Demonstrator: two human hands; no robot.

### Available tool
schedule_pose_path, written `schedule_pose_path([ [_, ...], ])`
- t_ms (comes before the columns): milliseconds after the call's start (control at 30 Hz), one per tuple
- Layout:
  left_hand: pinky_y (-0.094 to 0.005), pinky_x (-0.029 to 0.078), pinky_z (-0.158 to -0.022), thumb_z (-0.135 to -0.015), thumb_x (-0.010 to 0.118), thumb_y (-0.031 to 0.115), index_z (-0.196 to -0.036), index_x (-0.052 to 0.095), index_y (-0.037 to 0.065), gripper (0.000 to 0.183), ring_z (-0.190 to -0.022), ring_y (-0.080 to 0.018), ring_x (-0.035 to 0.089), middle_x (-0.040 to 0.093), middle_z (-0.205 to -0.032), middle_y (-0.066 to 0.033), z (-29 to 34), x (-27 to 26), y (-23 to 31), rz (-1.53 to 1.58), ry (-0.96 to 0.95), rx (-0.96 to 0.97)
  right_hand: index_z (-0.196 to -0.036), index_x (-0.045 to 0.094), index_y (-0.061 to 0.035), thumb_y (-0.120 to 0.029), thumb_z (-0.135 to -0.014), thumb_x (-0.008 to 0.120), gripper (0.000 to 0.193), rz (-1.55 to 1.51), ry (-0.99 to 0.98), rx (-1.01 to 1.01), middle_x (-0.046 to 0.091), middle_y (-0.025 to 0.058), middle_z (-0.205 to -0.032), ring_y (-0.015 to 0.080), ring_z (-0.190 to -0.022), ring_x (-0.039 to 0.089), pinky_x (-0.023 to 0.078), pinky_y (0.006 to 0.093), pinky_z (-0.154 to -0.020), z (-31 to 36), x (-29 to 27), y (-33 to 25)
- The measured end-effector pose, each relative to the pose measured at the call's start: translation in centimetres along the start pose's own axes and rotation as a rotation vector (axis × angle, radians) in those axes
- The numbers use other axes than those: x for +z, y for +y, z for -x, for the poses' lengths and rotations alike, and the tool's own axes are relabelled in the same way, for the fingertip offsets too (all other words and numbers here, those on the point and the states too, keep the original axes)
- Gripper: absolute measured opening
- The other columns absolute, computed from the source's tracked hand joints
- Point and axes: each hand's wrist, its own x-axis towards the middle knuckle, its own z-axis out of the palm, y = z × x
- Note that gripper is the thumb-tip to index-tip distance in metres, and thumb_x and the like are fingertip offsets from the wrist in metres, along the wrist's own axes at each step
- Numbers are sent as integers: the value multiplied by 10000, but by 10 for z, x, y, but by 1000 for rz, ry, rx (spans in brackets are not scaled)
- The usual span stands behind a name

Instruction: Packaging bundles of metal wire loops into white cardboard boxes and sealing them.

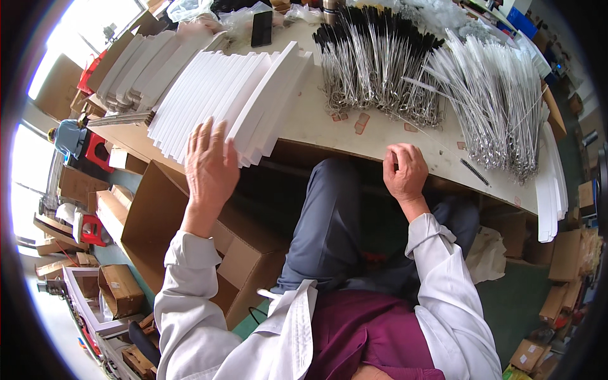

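My left hand lies with fingers stretched out over the near end of a row of long, narrow white cartons, standing side by side. Nothing shows in its grip. Just off the table's front edge, my right hand is closed, its fingers curled toward the thumb. Whatever it may hold is hidden. Beyond it on the table lies a big heap of wire-handled brushes with black bristles, loop ends toward me. To its right spreads a second heap of brushes with pale bristles. One small black brush lies alone near the edge.
More white cartons are stacked at the far left, with a black phone behind. Flat white strips hang past the table's right end. An open cardboard box stands below on the left. Clear plastic bags lie at the back.
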Motion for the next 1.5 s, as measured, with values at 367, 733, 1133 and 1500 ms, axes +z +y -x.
schedule_pose_path([
  [367, -517, 465, -1089, -912, 662, 83, -1330, 617, 14, 427, -1315, -441, 521, 626, -1262, -243, -28, 39, -3, -68, -211, 73, -938, 659, -98, -78, -841, 691, 105, 5, 24, 28, 669, 73, -929, 302, -843, 660, 548, 420, -731, 3, 2, 6],
  [733, -545, 293, -1221, -1006, 623, 287, -1496, 522, 67, 546, -1441, -472, 402, 464, -1539, -294, -15, 74, -54, -299, -272, 70, -905, 664, -71, -75, -820, 693, 90, -247, -18, 109, 652, 91, -901, 317, -861, 645, 549, 439, -785, 7, -11, -1],
  [1133, -531, 458, -1051, -849, 763, 264, -1182, 623, -94, 509, -1166, -443, 555, 591, -1142, -261, -51, 45, -11, -270, -321, 43, -930, 690, -70, -85, -886, 695, 47, -126, 125, 395, 688, 133, -762, 330, -696, 705, 550, 404, -609, 57, -200, 77],
  [1500, -533, 500, -949, -766, 865, 336, -1178, 568, -10, 615, -1060, -419, 608, 626, -1086, -232, -57, 91, -78, -276, -281, -149, -1125, 685, -54, -116, -861, 686, 271, 847, 244, 656, 699, 157, -1088, 346, -1064, 658, 529, 457, -945, 141, -344, 250],
])
